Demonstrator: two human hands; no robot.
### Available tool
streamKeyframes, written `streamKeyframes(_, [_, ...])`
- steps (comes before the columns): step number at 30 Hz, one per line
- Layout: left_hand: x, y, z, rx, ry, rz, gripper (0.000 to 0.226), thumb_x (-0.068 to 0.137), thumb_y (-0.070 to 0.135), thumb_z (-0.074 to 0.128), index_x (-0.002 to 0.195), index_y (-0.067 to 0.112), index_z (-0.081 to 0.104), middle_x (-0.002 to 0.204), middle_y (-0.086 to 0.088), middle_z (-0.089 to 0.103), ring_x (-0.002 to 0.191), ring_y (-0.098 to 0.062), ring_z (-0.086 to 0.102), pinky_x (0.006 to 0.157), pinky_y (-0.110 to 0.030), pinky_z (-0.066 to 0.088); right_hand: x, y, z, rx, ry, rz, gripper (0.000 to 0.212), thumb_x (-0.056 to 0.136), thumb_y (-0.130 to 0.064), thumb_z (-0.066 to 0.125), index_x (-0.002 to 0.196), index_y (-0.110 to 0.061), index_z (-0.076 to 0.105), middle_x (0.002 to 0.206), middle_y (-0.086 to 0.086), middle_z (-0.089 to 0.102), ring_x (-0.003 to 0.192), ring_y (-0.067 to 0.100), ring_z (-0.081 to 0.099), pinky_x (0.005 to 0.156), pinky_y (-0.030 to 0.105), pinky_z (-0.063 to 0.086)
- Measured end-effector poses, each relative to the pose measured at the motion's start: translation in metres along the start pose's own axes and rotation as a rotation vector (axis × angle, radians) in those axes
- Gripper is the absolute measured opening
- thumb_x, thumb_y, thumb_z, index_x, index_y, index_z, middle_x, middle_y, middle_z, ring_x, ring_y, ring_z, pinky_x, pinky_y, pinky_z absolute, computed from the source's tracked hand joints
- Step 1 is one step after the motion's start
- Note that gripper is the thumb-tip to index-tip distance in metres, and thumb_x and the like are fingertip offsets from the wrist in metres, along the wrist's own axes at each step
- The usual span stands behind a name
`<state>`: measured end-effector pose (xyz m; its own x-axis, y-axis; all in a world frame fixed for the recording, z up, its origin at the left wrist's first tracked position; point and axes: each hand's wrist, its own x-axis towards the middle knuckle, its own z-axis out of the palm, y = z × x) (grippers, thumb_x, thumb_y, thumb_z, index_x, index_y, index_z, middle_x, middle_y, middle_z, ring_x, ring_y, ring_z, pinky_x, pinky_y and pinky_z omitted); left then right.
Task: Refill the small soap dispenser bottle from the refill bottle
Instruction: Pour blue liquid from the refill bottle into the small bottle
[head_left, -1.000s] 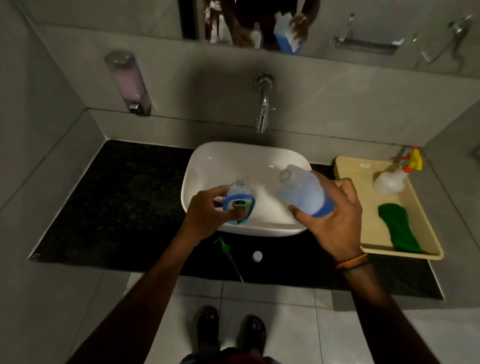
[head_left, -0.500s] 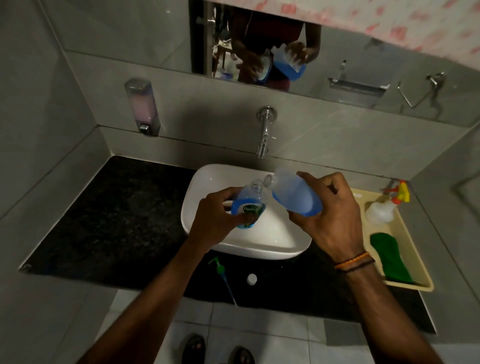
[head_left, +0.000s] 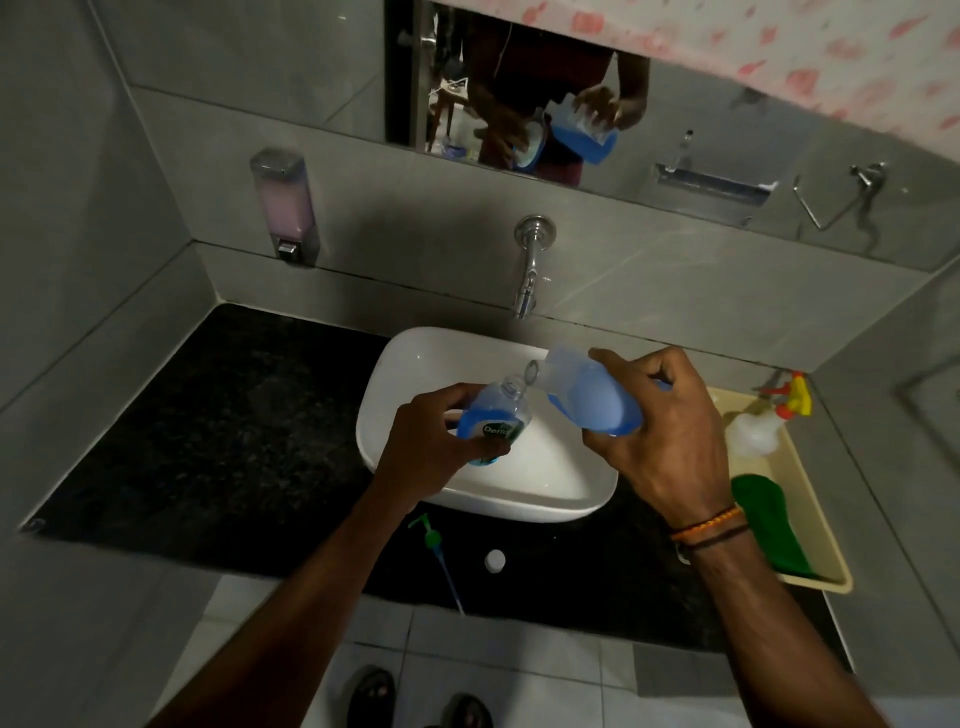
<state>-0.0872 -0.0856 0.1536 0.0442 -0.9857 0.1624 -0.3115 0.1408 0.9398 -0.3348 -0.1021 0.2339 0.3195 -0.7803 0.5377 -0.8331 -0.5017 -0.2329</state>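
My left hand (head_left: 426, 447) grips the small clear dispenser bottle (head_left: 496, 415) with a green label and blue soap, held tilted over the white basin (head_left: 395, 374). My right hand (head_left: 660, 431) holds the larger refill bottle (head_left: 582, 392) of blue liquid, tipped left so its open mouth touches the small bottle's open neck. The green pump head (head_left: 434, 540) with its long tube lies on the black counter (head_left: 234, 426) in front of the basin. A small white cap (head_left: 494, 560) rests beside it.
A wall tap (head_left: 527, 270) hangs over the basin. A wall soap dispenser (head_left: 284, 205) is at the left. At the right, a beige tray (head_left: 826, 566) holds a spray bottle (head_left: 758, 428) and a green cloth (head_left: 769, 525). A mirror (head_left: 519, 78) is above.
Both bottles have risen over the basin and come together. The refill bottle has tipped further left until its mouth meets the small bottle's neck. My view has lifted toward the mirror.
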Motion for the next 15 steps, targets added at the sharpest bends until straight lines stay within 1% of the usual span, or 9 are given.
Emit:
streamKeyframes(3, [0.0008,0.0008,-0.0006,-0.007,0.008,-0.013,0.06,0.068,0.04,0.089,0.122,0.026,0.066,0.106,0.017,0.07,0.093,-0.001,0.068,0.074,-0.013,0.056,0.0035,0.0002,-0.0008,-0.006,0.007,-0.013,0.078,0.064,-0.028,0.087,0.137,-0.029,0.06,0.103,-0.003,0.043,0.093,0.026,0.056,0.068,0.042,0.052])
streamKeyframes(6, [0.0015,0.0011,-0.0008,-0.016,0.015,-0.021,0.06,0.067,0.042,0.089,0.121,0.028,0.066,0.105,0.02,0.07,0.094,-0.004,0.07,0.075,-0.016,0.058,0.0054,-0.0008,-0.0005,-0.02,0.008,-0.017,0.079,0.064,-0.03,0.088,0.137,-0.028,0.059,0.104,-0.002,0.044,0.094,0.027,0.056,0.068,0.042,0.053])
streamKeyframes(11, [0.0009,-0.0027,-0.0003,0.0,0.024,-0.028,0.065,0.066,0.047,0.087,0.123,0.027,0.065,0.109,0.016,0.071,0.095,-0.004,0.069,0.076,-0.015,0.057,0.0075,-0.0027,0.0016,-0.047,-0.01,-0.029,0.079,0.065,-0.032,0.087,0.138,-0.029,0.058,0.105,0.001,0.047,0.096,0.028,0.055,0.07,0.042,0.052])
streamKeyframes(15, [0.0,-0.005,-0.0002,0.007,0.006,-0.032,0.068,0.065,0.052,0.083,0.125,0.026,0.064,0.113,0.012,0.071,0.098,-0.008,0.069,0.08,-0.019,0.058,0.0097,-0.0008,0.0003,-0.07,-0.017,-0.074,0.08,0.066,-0.035,0.087,0.14,-0.031,0.055,0.106,0.003,0.048,0.096,0.029,0.054,0.072,0.045,0.051])
